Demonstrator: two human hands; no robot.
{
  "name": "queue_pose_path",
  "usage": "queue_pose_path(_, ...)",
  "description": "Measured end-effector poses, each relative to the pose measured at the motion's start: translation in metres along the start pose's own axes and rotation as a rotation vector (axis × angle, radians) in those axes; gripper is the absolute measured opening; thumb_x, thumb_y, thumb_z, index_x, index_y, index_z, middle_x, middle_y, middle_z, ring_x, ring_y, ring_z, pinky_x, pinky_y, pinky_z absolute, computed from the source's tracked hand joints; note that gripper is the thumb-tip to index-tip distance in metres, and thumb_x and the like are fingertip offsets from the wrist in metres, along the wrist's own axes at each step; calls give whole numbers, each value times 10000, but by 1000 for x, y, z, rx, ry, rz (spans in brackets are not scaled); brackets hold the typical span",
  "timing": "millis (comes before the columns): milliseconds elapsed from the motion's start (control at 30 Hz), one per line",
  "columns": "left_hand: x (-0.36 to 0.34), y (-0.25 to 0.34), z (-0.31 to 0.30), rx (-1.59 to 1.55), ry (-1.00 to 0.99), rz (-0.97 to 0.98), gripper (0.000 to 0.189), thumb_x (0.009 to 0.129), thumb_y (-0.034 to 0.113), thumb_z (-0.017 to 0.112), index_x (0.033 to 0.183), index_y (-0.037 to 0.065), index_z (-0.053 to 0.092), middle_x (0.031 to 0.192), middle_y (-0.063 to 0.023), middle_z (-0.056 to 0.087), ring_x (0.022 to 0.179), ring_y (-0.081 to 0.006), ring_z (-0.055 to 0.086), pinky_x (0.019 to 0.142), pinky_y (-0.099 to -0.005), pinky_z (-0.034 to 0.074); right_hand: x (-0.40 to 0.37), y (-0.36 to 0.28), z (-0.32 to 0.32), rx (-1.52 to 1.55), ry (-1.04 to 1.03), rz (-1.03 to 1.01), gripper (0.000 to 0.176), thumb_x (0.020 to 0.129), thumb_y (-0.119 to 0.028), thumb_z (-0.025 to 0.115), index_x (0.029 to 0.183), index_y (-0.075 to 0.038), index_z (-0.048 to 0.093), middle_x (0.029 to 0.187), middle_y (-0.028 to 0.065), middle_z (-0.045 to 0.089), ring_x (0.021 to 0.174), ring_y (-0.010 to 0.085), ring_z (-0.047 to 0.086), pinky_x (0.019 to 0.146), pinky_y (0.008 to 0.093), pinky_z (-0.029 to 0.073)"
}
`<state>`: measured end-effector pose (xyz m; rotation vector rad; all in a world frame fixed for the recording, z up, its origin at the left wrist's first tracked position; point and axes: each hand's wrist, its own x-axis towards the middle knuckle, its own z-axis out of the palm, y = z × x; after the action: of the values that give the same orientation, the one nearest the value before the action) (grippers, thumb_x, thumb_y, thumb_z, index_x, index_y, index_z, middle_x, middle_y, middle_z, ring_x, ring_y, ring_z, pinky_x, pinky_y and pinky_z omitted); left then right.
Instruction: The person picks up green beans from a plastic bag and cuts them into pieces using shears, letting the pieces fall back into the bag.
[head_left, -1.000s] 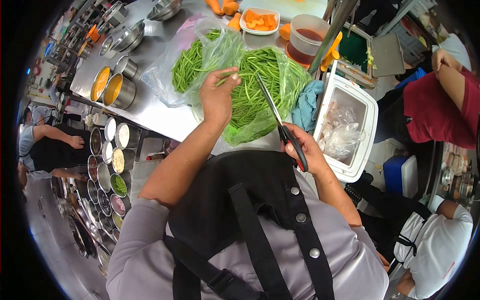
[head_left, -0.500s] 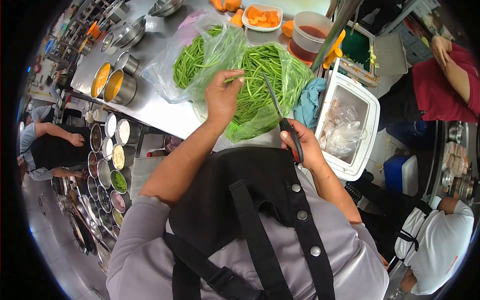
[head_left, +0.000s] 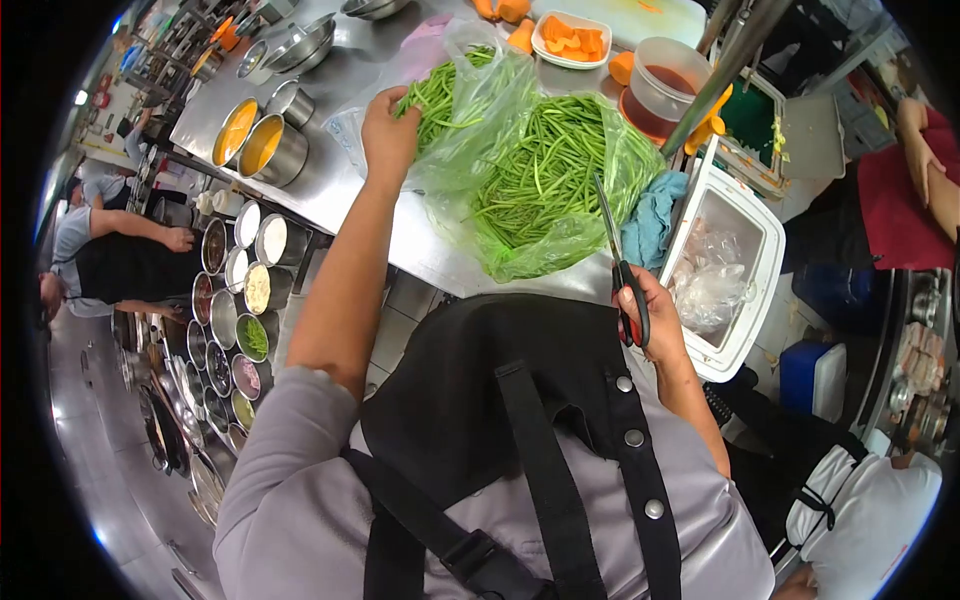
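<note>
Green beans (head_left: 545, 160) fill an open clear plastic bag in the middle of the metal counter. A second heap of beans (head_left: 437, 97) lies in another clear bag (head_left: 490, 85) to its left. At the left edge of that heap is my left hand (head_left: 390, 130), its fingers bent at the beans; whether they grip any is hidden. Black-handled scissors (head_left: 622, 262) are in my right hand (head_left: 655, 315), in front of the bag's lower right side, with the blades pointing up over the bag's edge.
A blue cloth (head_left: 652, 218) lies beside a white cooler (head_left: 765, 270) holding plastic bags. Behind are a tub of orange pieces (head_left: 572, 42) and a container of red liquid (head_left: 665, 80). Two pots (head_left: 275, 152) stand left. Several people are nearby.
My left hand has moved left from above the middle bag to the left heap. My right hand has lowered slightly with the scissors. The whole view has shifted.
</note>
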<state>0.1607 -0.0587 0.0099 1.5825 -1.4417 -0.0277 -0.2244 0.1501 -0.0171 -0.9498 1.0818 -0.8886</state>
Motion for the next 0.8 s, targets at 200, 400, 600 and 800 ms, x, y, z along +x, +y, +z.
queue_pose_path(200, -27, -1, 20, -55, -309, 172, 219, 843, 86, 676, 1059, 58, 698, 961, -138, 662, 875, -263, 657, 802, -335, 515, -4, 2, -1, 3, 38, 58, 490, 944, -291, 681, 1309, -5, 522, 673, -35, 539, 491, 47, 485, 457, 204, 375)
queue_pose_path(400, 1, -5, 25, 147, -353, 350, 152, 810, 86, 681, 958, 59, 706, 949, -183, 649, 861, -363, 628, 747, -414, 509, 2, 17, -5, -110, -29, -75, 494, 937, -282, 693, 1308, -1, 525, 667, -48, 520, 494, 33, 454, 458, 206, 356)
queue_pose_path(600, 46, -9, 30, 331, -19, 149, 306, 842, 310, 714, 979, 37, 714, 882, -218, 665, 966, -428, 614, 859, -463, 507, -2, 2, -2, -36, -16, 39, 516, 930, -292, 701, 1317, -2, 520, 674, -57, 516, 512, 25, 455, 470, 198, 365)
queue_pose_path(800, 26, 11, 64, 544, -451, 316, 316, 869, 303, 680, 919, -9, 683, 850, -191, 685, 906, -379, 636, 825, -446, 520, 6, -2, 0, -32, -18, 38, 506, 930, -305, 701, 1303, -8, 534, 676, -54, 522, 501, 27, 459, 451, 198, 355)
